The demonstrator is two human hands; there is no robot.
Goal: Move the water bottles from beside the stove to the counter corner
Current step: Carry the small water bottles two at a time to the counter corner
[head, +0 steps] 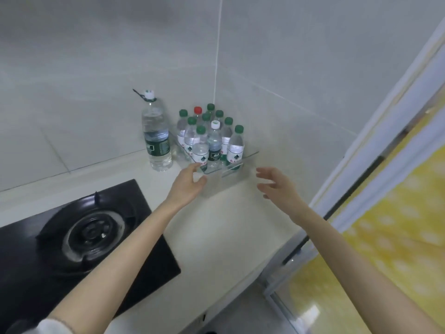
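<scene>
Several small water bottles with green caps, one red-capped and one white-capped, stand packed in a clear acrylic tray in the counter corner. A large water bottle with a white cap stands just left of them against the wall. My left hand touches the tray's near left corner, fingers loosely curved. My right hand hovers open to the right of the tray, fingers spread, touching nothing.
A black gas stove with a round burner fills the lower left of the pale counter. Tiled walls meet behind the bottles. The counter edge drops off at lower right beside a white door frame and yellow patterned floor.
</scene>
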